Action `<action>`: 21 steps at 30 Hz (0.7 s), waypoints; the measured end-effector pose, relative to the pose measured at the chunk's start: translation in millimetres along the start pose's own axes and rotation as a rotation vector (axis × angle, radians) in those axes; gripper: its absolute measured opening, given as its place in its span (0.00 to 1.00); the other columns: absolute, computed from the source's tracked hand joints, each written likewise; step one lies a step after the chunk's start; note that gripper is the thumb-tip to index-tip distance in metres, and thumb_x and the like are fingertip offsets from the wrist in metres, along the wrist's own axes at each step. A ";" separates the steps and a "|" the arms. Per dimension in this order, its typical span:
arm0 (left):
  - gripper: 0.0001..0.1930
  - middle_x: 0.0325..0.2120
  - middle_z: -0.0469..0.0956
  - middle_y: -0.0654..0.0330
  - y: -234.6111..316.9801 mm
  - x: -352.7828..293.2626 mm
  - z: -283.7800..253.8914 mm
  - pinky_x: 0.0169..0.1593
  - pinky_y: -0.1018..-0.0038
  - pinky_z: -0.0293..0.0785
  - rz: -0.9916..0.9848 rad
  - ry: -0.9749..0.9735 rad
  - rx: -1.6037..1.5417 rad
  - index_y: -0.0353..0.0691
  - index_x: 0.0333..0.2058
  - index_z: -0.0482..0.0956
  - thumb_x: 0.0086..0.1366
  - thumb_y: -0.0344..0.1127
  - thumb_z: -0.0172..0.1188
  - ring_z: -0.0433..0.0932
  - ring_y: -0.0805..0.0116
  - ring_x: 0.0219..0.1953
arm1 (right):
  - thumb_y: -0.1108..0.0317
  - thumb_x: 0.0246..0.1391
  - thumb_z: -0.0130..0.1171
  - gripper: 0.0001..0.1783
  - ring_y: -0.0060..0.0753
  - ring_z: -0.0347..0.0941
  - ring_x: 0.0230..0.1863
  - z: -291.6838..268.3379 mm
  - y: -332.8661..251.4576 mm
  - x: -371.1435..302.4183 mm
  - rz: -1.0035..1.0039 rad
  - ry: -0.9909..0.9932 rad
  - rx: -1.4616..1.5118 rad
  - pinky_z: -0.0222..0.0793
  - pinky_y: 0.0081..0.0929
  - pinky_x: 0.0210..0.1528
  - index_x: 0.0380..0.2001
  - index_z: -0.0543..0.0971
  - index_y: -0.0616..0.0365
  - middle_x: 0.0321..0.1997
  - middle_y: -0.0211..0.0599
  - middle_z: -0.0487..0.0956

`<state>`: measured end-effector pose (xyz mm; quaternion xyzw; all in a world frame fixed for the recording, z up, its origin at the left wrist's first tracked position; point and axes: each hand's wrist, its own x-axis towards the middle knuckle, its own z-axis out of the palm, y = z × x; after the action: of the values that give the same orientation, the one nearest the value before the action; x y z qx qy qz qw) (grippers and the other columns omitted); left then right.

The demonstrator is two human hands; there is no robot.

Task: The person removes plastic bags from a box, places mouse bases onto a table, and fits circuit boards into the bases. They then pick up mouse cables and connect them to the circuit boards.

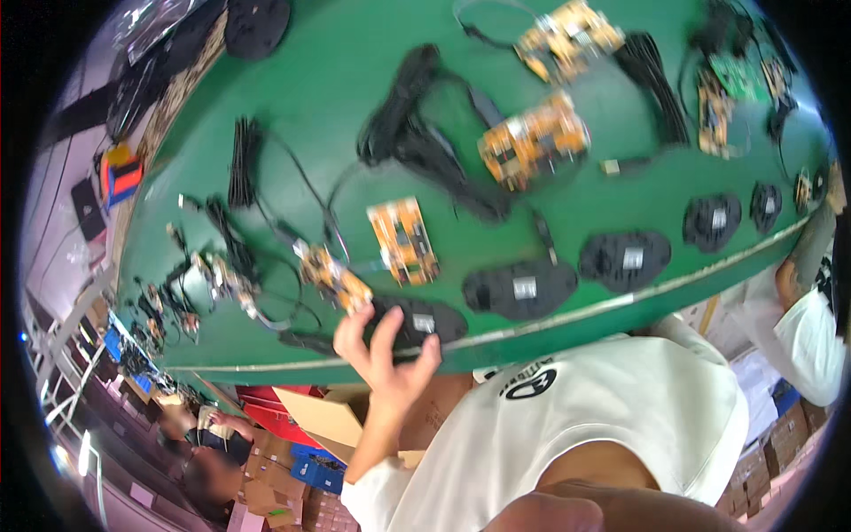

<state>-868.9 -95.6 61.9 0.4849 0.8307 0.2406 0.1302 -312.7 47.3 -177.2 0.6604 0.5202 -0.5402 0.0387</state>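
Observation:
My left hand (386, 353) is at the table's near edge with its fingers spread apart. It rests over a black oval plastic housing (448, 324) that bears a white label, covering part of it. One fingertip reaches the near end of a yellow circuit board assembly (330, 275) and seems to touch it. Thin wires and a black cable run from that assembly. Just beyond lies a flat yellow board panel (403, 241) with dark rectangular parts. Another labelled black housing (521, 289) sits to the right. My right hand is out of view.
Along the near edge of the green table (292, 80) more black housings (625, 259) stand in a row. Farther back are coiled black cables (390, 115) and stacked yellow boards (536, 142). Cabled assemblies (222, 275) lie at left. Another person's arm (802, 257) is at far right.

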 end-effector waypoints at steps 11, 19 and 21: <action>0.24 0.55 0.74 0.53 -7.4 9.2 23.6 0.61 0.58 0.62 0.108 0.238 -0.065 0.43 0.48 0.82 0.52 0.43 0.74 0.69 0.51 0.58 | 0.52 0.64 0.55 0.24 0.32 0.78 0.43 33.5 -42.0 34.3 0.085 -0.054 0.340 0.73 0.31 0.44 0.55 0.79 0.56 0.45 0.37 0.81; 0.15 0.50 0.77 0.57 -1.2 11.4 31.8 0.58 0.60 0.63 -0.009 0.334 -0.174 0.42 0.40 0.85 0.56 0.42 0.73 0.72 0.55 0.55 | 0.59 0.66 0.52 0.14 0.22 0.73 0.32 16.5 -73.9 13.8 -0.008 0.055 0.301 0.68 0.24 0.31 0.45 0.80 0.55 0.34 0.26 0.78; 0.15 0.50 0.77 0.57 -3.3 10.9 31.4 0.58 0.60 0.63 -0.019 0.321 -0.219 0.42 0.39 0.86 0.55 0.42 0.74 0.72 0.55 0.54 | 0.61 0.65 0.52 0.12 0.20 0.71 0.29 17.7 -72.4 17.1 -0.030 0.110 0.294 0.65 0.22 0.28 0.43 0.80 0.55 0.31 0.24 0.76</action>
<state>-862.6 -78.9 33.7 0.4153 0.8142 0.4026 0.0502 -379.6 80.5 -160.4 0.6797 0.4467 -0.5740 -0.0953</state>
